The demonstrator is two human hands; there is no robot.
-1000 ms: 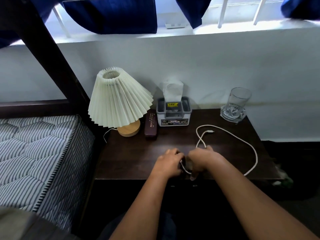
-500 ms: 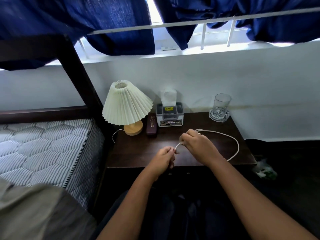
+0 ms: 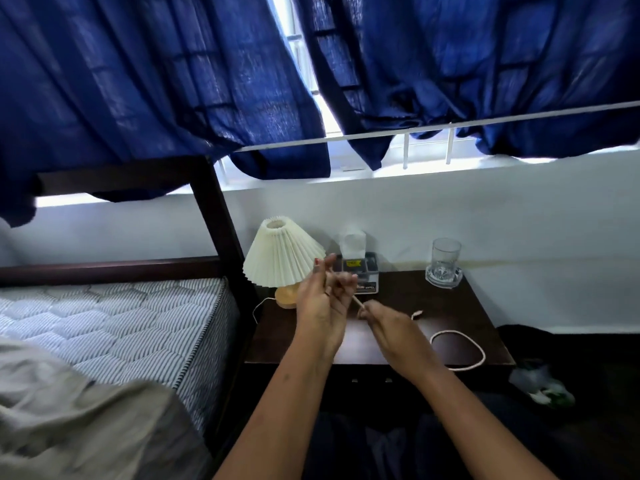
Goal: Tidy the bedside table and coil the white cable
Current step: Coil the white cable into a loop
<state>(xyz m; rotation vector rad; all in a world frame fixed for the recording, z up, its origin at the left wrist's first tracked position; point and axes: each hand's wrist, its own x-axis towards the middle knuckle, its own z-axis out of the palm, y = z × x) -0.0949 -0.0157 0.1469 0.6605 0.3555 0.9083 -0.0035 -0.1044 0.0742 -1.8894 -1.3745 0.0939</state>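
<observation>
Coiling has barely begun: the left hand (image 3: 323, 308) is raised, fingers loosely curled around one end of the white cable (image 3: 460, 348); the right hand (image 3: 388, 323) pinches the taut stretch. Most cable lies uncoiled at the desk's (image 3: 408, 303) four o'clock

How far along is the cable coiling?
Early. Done: nothing coiled yet that I can see. In hand: the left hand is raised with one end of the cable, and the right hand pinches it just beyond, a short taut stretch between them. Left: most of the cable lies in a loose loop on the table, its plug free. Lamp, tissue box and glass stand at the back.
</observation>
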